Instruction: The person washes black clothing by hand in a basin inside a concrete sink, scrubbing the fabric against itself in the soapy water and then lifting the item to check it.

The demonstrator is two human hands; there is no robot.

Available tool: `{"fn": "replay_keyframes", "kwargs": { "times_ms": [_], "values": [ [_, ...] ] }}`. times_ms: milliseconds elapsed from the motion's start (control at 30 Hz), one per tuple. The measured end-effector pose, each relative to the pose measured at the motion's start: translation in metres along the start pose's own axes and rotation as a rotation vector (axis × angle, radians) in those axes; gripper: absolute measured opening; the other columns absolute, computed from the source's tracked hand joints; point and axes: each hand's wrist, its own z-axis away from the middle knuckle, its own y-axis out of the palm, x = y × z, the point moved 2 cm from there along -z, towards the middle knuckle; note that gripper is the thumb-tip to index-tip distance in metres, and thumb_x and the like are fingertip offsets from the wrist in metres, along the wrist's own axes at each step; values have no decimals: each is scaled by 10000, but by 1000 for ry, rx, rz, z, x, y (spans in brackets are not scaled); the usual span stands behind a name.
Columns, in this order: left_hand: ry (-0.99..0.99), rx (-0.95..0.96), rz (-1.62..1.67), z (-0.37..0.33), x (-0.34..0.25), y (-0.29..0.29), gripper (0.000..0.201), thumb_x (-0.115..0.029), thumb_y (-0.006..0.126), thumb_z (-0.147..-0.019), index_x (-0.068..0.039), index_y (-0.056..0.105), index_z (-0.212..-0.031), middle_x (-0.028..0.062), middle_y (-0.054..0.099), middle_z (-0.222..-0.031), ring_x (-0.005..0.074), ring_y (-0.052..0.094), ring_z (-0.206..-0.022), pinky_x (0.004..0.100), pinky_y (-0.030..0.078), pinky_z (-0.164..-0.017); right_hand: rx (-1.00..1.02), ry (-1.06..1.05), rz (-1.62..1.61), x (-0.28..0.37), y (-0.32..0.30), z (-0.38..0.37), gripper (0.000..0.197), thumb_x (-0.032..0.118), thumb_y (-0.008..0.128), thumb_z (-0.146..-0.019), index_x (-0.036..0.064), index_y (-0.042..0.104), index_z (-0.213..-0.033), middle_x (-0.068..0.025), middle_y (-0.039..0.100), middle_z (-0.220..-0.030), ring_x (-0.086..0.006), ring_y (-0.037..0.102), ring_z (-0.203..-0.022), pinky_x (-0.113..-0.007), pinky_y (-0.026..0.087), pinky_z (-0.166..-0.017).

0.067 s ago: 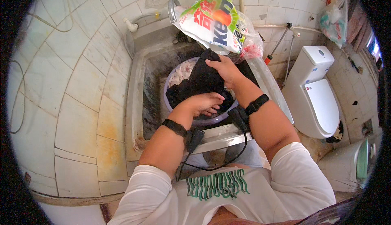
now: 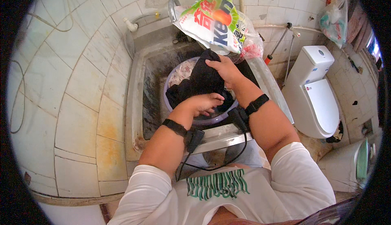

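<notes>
A bunched black cloth garment (image 2: 203,76) rises out of a round lavender basin (image 2: 166,90). My right hand (image 2: 228,71) is closed on its upper right part, with the thumb lying across the fabric. At the garment's lower edge, over the near side of the basin, my left hand (image 2: 203,103) has its fingers curled in against the cloth. What lies under the left palm is hidden. Light patterned fabric (image 2: 182,72) shows in the basin's far left part.
The basin stands in a worn grey sink (image 2: 136,82). A colourful plastic bag (image 2: 216,19) hangs at its far rim, beside a curved metal faucet (image 2: 174,9). To the right are a white toilet (image 2: 317,98) and a bin (image 2: 346,162). A black cable (image 2: 216,169) links the wrist straps.
The fingers of my left hand have curled in slightly. The right hand and the garment stay nearly where they were.
</notes>
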Motion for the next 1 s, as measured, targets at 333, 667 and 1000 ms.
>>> {"fn": "replay_keyframes", "kwargs": {
  "times_ms": [333, 667, 1000],
  "values": [
    [258, -172, 255, -15, 1, -6, 596, -281, 581, -882, -26, 321, -1354, 102, 342, -1387, 199, 391, -1210, 361, 389, -952, -33, -9, -50, 6, 5, 4, 272, 131, 618, -816, -9, 584, -1048, -84, 641, -879, -177, 603, -726, -306, 482, -663],
    [737, -375, 667, -4, -9, -24, 233, -137, 565, -868, 31, 566, -1030, 67, 586, -1059, 213, 543, -1001, 321, 412, -933, 94, -280, 99, 15, 8, 2, 301, 149, 621, -823, 9, 576, -1085, -86, 647, -914, -182, 595, -798, -310, 466, -741],
    [76, -566, 333, 17, 4, -61, 189, -284, 505, -851, -117, 575, -902, 23, 627, -796, 147, 592, -676, 301, 414, -547, 104, -230, 1031, -14, -17, -9, 249, 128, 652, -771, -10, 616, -975, -89, 659, -805, -177, 584, -723, -317, 462, -712]
  ]
}}
